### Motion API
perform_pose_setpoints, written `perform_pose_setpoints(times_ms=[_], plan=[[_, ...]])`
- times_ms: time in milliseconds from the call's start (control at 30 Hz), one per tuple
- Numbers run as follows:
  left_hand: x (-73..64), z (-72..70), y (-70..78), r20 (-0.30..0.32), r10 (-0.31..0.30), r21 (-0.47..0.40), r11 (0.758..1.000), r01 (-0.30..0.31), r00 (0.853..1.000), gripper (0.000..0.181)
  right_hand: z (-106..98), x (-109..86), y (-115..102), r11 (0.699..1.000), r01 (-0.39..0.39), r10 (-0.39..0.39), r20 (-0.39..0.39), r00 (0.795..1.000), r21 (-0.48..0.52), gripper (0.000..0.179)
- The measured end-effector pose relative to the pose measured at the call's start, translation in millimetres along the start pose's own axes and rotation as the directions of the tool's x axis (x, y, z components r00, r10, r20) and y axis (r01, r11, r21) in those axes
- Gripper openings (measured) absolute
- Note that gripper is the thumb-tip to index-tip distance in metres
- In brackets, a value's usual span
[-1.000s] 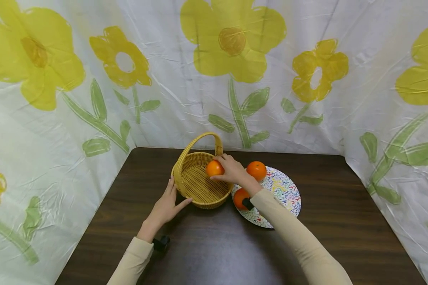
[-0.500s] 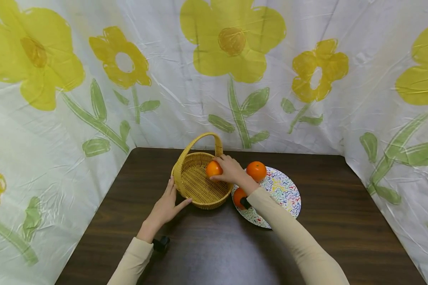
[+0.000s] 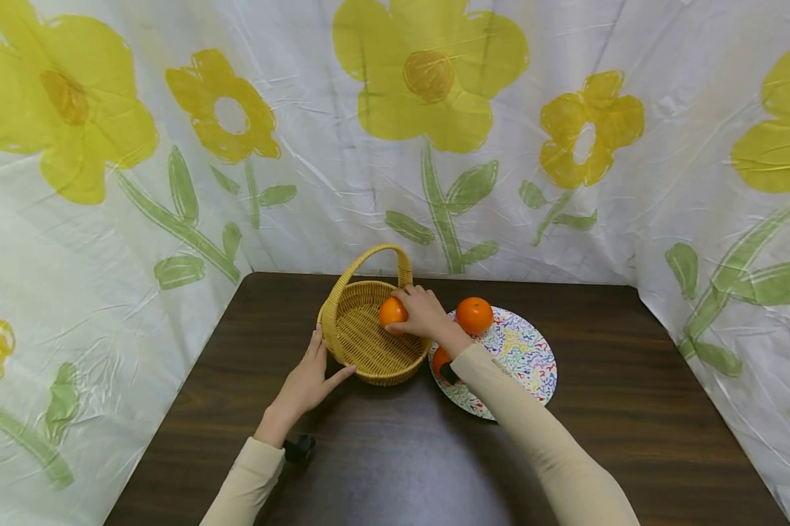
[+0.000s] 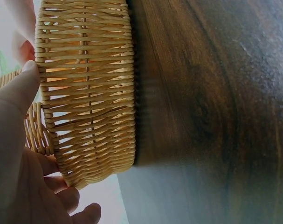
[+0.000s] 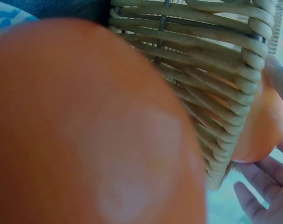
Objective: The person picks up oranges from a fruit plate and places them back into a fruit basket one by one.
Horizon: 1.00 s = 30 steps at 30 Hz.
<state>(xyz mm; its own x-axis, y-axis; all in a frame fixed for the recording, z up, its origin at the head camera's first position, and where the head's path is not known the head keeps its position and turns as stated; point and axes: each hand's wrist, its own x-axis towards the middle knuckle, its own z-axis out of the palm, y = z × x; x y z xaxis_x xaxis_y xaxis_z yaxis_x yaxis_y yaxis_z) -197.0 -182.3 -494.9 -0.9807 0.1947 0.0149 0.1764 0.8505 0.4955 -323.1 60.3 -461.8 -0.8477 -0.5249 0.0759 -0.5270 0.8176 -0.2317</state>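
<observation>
A yellow wicker basket (image 3: pixel 369 343) with an arched handle stands near the table's back edge. My left hand (image 3: pixel 303 380) holds its near left side, the thumb (image 4: pixel 27 77) at the rim and the fingers spread round the wall. In my right hand (image 3: pixel 424 314) is an orange (image 3: pixel 393 311), inside the basket's right rim; the right wrist view shows the fingers (image 5: pixel 267 182) around that orange (image 5: pixel 260 126). Two more oranges lie on the patterned plate (image 3: pixel 523 351): one orange (image 3: pixel 474 315) at its back, the other orange (image 3: pixel 440 361) partly hidden by the right wrist.
The plate sits right beside the basket on a dark wooden table (image 3: pixel 382 467). A white curtain (image 3: pixel 316 146) with yellow flowers hangs behind and at both sides. The front orange fills much of the right wrist view and partly covers the basket wall there.
My right hand and its orange have shifted very slightly left within the basket, and the right forearm has drawn a little left too. The left hand and basket stay put.
</observation>
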Motion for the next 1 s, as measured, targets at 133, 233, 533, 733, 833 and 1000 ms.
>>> perform_pose_setpoints(times_ms=[133,233,533,733,833,1000], plan=[[1.2,-1.1,1.3,-0.005,0.001,-0.005,1.0,-0.002,1.0,0.095,1.0,1.4,0.3,1.0,-0.009,0.009,-0.01,1.0,-0.008,0.071],[2.2,-0.7,2.0,-0.006,0.005,-0.003,1.0,-0.005,1.0,0.095,2.1,2.5,0.7,1.0,-0.017,0.017,-0.011,1.0,-0.023,0.071],[3.2,2.2,3.6,0.007,-0.003,-0.002,1.0,0.003,1.0,0.096,3.1,3.1,-0.3,0.996,-0.022,0.023,0.018,1.0,-0.087,0.072],[2.2,1.1,4.7,0.003,0.002,-0.011,1.0,-0.002,1.0,0.095,-0.6,2.4,-1.0,0.992,-0.027,0.028,0.009,1.0,-0.123,0.066],[0.4,0.4,3.6,0.0,-0.004,-0.012,1.0,0.004,1.0,0.095,-2.0,2.2,-2.5,0.995,-0.013,0.013,0.001,1.0,-0.096,0.062],[-0.7,1.0,2.0,0.0,-0.002,-0.008,1.0,0.002,1.0,0.095,-4.0,-1.1,-6.3,0.999,0.009,-0.01,-0.012,1.0,-0.054,0.057]])
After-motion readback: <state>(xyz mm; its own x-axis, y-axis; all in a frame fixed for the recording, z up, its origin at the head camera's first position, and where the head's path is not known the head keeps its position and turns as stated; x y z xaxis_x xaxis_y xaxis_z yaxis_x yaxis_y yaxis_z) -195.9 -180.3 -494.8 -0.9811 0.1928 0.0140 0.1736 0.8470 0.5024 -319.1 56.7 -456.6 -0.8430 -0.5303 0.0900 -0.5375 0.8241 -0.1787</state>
